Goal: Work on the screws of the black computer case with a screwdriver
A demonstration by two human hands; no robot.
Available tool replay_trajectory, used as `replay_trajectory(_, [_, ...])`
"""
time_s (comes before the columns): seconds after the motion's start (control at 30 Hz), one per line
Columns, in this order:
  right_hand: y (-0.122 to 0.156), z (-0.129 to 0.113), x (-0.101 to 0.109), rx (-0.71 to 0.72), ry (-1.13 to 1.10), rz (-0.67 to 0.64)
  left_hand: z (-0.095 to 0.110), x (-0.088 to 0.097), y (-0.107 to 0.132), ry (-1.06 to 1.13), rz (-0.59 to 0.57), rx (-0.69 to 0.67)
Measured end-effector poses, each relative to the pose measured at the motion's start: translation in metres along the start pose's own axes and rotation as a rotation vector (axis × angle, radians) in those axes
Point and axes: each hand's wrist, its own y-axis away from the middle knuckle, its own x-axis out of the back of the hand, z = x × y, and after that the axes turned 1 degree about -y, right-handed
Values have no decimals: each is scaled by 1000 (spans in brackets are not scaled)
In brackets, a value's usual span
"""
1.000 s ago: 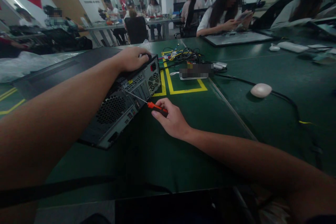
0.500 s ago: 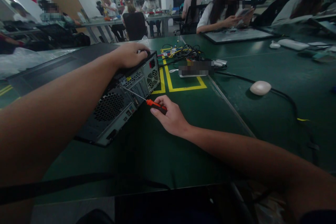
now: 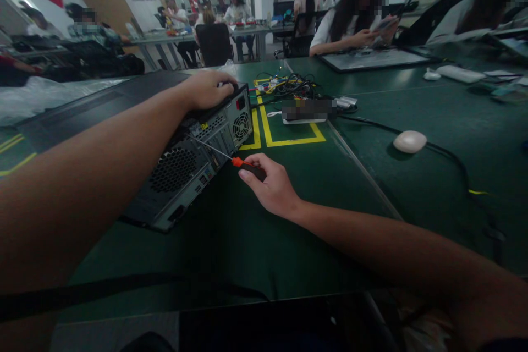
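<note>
A black desktop computer case (image 3: 185,170) lies on its side on the green table (image 3: 289,231), its rear panel with fan grilles and ports facing me. My left hand (image 3: 208,89) rests palm down on the case's upper far corner, fingers curled over the edge. My right hand (image 3: 270,187) is closed round the red and black handle of a screwdriver (image 3: 243,164). Its thin metal shaft runs up and left, the tip against the rear panel near the expansion slots.
Yellow tape lines (image 3: 289,140) mark the table beyond the case. A tangle of cables (image 3: 289,86) and a power strip (image 3: 307,111) lie behind them. A white mouse (image 3: 410,142) with its cord sits to the right. Several people sit at tables further back.
Hands, screwdriver and case keep the same positions; only the camera view has shifted slightly.
</note>
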Motion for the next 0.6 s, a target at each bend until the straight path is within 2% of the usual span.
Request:
replay_trajectory(0.2, [-4,2,1,58,31,-15,1,0,0,-10,0,-6])
replay_trajectory(0.33, [-4,2,0,13,-29,-66,-1,-1,-1,-14,4,-8])
replay_trajectory(0.6, [-2,1,-1,-36,-6,-60,3,2,2,-4,-5,10])
